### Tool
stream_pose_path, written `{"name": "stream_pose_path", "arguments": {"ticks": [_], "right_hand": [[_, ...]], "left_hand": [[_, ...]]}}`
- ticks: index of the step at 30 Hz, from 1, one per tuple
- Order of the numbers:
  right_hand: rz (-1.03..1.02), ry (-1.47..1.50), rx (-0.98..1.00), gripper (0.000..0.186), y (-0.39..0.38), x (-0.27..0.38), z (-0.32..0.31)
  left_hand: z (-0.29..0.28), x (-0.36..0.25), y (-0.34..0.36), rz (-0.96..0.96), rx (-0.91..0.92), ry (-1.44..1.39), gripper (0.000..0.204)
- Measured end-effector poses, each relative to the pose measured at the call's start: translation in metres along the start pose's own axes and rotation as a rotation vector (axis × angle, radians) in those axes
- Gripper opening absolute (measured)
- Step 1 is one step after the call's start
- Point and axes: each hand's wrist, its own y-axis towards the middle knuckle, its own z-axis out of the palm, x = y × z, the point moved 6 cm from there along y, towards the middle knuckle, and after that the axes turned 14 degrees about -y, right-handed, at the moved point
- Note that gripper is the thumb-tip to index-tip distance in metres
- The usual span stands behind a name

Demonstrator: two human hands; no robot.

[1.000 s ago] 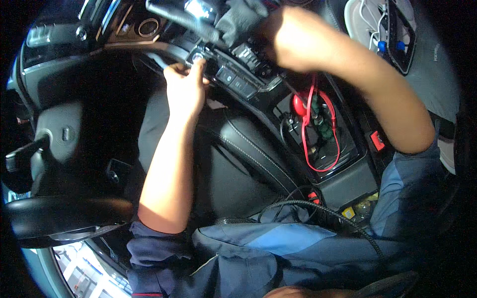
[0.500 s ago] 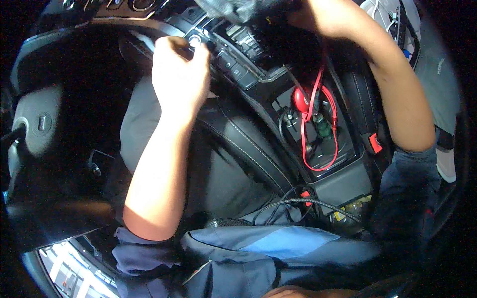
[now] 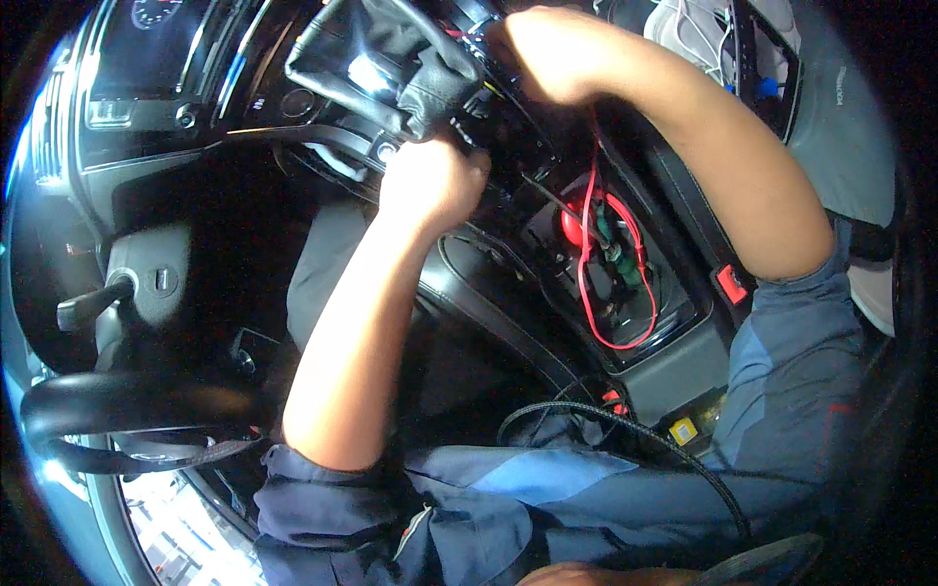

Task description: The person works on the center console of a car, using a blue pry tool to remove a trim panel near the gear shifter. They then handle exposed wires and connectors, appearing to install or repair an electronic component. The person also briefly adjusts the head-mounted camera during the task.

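A black leather gear-lever boot [image 3: 430,88] on its frame is turned up over the top of the centre console. Just under its lower edge is my left hand [image 3: 430,186], curled closed with the thumb bent toward the console; what it grips, if anything, is hidden. My right hand [image 3: 542,59] reaches in at the boot's right side, its fingers lost in shadow and behind the console parts. A round silver button [image 3: 387,152] sits left of my left hand. Further back along the console, a red cable [image 3: 586,264] loops beside a round red piece [image 3: 573,225] in the open tray.
The steering wheel [image 3: 147,386] is at the left. A red seat-belt buckle [image 3: 731,284] stands right of the console tray. A black braided hose [image 3: 645,435] crosses near my lap. White cables [image 3: 696,39] lie at the top right.
My left hand has left the silver button and moved right, under the boot. The boot shows more fully and further left. The view has shifted, bringing in the steering wheel.
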Motion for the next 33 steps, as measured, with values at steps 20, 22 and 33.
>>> {"name": "stream_pose_path", "arguments": {"ticks": [20, 22, 33], "right_hand": [[-0.008, -0.028, 0.123, 0.021, 0.013, -0.013, 0.020], [-0.098, -0.061, 0.105, 0.021, 0.014, -0.009, 0.018], [-0.189, -0.081, 0.138, 0.021, 0.022, -0.008, 0.023]], "left_hand": [[0.020, -0.008, 0.020, -0.062, 0.067, 0.498, 0.098], [0.023, -0.007, 0.024, -0.050, 0.075, 0.545, 0.102], [0.028, -0.003, 0.025, 0.045, 0.036, 0.586, 0.099]]}}
